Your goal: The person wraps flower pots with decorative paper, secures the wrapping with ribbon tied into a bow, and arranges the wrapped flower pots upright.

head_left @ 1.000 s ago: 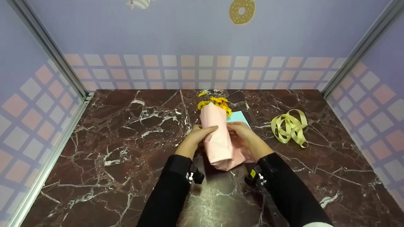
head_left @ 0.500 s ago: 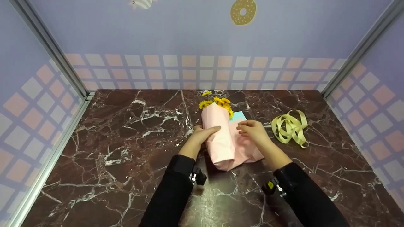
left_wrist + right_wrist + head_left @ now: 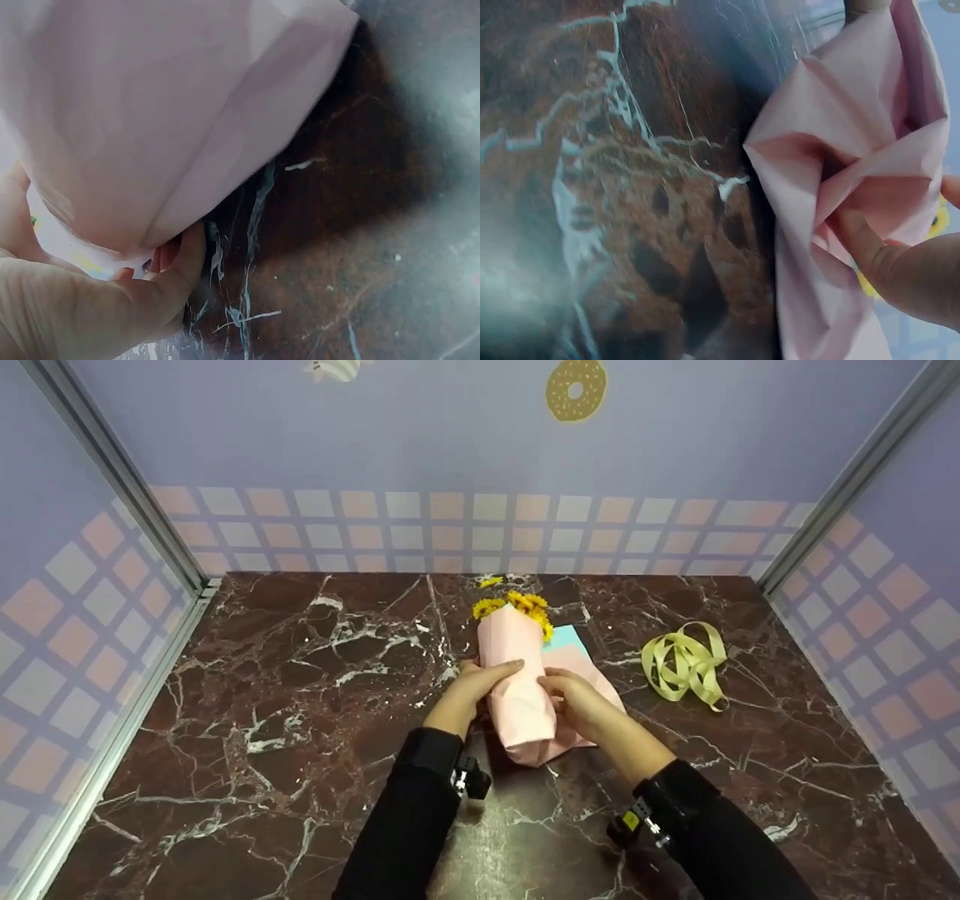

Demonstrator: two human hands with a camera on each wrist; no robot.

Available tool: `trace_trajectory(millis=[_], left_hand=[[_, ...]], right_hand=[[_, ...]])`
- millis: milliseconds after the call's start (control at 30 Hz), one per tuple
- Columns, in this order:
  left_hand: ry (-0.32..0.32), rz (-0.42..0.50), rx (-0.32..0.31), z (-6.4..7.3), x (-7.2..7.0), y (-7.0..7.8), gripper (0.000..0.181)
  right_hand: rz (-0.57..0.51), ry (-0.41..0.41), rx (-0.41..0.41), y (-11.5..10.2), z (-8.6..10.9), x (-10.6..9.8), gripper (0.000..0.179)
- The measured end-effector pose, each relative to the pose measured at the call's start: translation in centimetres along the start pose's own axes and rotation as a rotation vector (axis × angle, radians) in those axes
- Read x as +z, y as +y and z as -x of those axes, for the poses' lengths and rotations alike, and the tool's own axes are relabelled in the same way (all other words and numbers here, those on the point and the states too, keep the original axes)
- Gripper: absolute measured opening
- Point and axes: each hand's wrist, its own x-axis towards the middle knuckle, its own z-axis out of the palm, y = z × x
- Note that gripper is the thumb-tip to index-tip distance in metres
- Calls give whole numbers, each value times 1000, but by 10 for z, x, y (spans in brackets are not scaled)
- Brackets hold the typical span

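A bunch of yellow flowers [image 3: 529,604] pokes out of the far end of a roll of pink wrapping paper [image 3: 514,641]. My left hand [image 3: 474,690] grips the wrapped bouquet from its left side, thumb laid across the paper and the other fingers underneath. On the opposite side my right hand [image 3: 589,706] has curled fingers at the edge of the roll; in the right wrist view its thumb [image 3: 900,274] sits in a fold of the paper. A loose flap of paper [image 3: 574,660], with a light blue part [image 3: 564,637], spreads under the right hand.
A tangled pale yellow ribbon [image 3: 684,664] lies on the dark marbled table [image 3: 300,810], right of the bouquet. One flower head [image 3: 491,582] stands out beyond the others. Patterned walls [image 3: 450,450] enclose the back and sides.
My right hand came away from the roll to the right, then returned to its edge, lower down than before. The left hand keeps its grip, with the bouquet shifted slightly right.
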Motion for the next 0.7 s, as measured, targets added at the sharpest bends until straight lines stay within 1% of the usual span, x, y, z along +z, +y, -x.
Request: trace_trajectory(millis=[133,300,367,433,467,500,600,700], left_hand=[[11,0,2,1,1,0,97],[32,22,33,-2,7,0,94],[42,17,38,-3,8,-1,95],[46,20,32,-4,8,-1,95],[49,19,24,-4,8,-2,95],[49,19,16,-4,8,-2,95],[52,29,1,-3,6,-3,97],[56,21,5,-3,6,-2,102]], right_hand=[[-37,-51,-4,6,1,-2,56],[16,-116,-51,8,7,-8,54],[46,-108,-75,8,10,-11,54],[79,-67,-108,7,13,-16,54],[100,-35,-133,7,15,-18,53],[115,14,-161,6,17,-21,51],[153,199,-275,5,22,-30,41],[235,388,-366,6,28,-40,32]])
